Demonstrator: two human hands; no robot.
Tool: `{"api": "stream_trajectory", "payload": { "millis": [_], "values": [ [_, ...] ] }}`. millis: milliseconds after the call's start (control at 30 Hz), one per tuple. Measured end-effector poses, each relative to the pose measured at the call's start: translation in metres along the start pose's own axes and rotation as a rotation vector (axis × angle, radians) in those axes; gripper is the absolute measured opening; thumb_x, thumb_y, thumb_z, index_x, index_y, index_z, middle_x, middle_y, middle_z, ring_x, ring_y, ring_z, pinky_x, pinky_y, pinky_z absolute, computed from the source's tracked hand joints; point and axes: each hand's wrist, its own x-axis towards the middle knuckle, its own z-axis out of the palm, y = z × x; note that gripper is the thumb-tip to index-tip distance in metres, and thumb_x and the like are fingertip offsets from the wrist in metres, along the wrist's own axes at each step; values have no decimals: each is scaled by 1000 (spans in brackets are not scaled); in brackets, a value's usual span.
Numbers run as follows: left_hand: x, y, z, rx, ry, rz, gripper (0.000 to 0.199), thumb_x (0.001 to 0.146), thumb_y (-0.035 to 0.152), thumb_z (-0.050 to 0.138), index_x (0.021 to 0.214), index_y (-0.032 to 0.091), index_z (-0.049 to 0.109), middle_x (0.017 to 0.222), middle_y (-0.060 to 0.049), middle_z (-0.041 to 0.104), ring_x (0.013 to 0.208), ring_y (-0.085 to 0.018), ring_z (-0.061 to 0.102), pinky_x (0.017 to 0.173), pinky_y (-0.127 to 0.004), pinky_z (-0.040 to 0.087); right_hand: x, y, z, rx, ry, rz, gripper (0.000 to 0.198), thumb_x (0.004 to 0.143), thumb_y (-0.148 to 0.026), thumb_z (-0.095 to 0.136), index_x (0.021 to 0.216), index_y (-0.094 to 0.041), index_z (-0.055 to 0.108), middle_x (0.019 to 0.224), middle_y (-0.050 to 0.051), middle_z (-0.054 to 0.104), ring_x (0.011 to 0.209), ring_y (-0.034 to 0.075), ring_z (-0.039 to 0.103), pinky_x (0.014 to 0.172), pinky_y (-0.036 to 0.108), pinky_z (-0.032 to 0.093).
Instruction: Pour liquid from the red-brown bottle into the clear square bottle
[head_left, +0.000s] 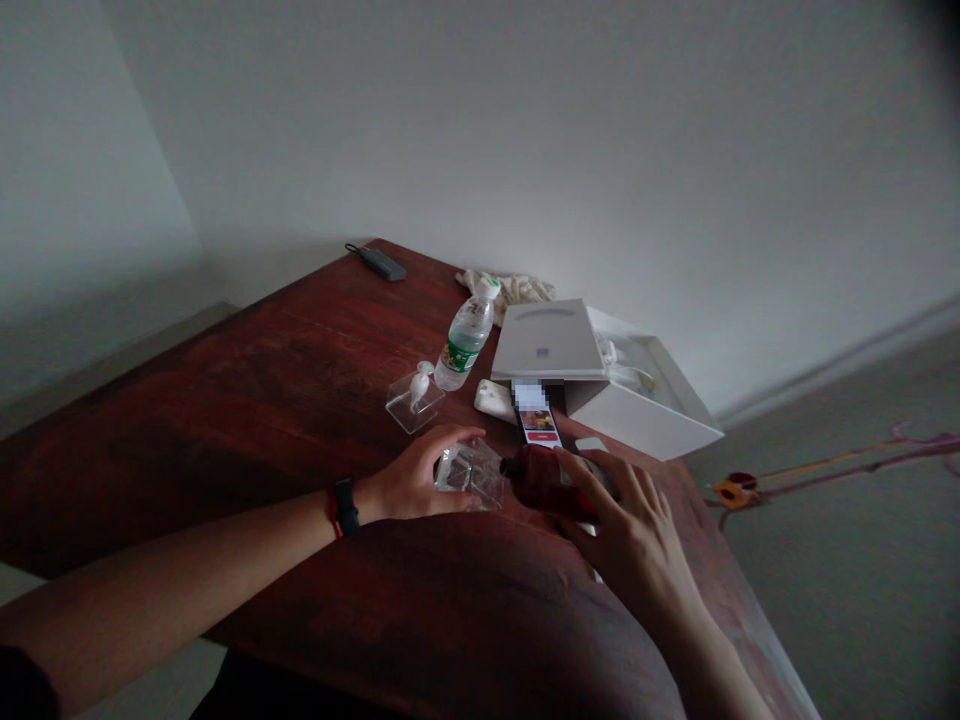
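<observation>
My left hand (409, 478) has its thumb and fingers around the sides of a small clear plastic container (469, 470), low over the table or resting on it; I cannot tell which. Gripped in my right hand (637, 520) is a dark red bottle (541, 480) lying nearly on its side, its dark narrow neck pointing left at the container. Whether anything flows out of the neck does not show. My right fingers hide the rear of the bottle. Behind the container, a lit phone (538, 425) leans against a white box (551, 340).
Beyond my left hand, a clear tray (405, 412) has a small white object (421, 385) with it. A green-labelled water bottle (460, 350), a white rounded case (493, 398), a pale cloth (517, 290) and a grey device (384, 264) are on the reddish-brown table (247, 400).
</observation>
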Motion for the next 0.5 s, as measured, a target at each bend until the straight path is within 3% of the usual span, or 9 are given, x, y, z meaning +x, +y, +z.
{"api": "stream_trajectory", "payload": {
  "millis": [500],
  "values": [
    [-1, -1, 0, -11, 5, 2, 79, 81, 41, 91, 149, 23, 55, 150, -15, 61, 138, -34, 59, 121, -54, 45, -1, 2, 1, -5, 1, -5, 80, 95, -32, 71, 165, -40, 34, 137, 14, 61, 118, 38, 62, 90, 52, 57]
  ]
}}
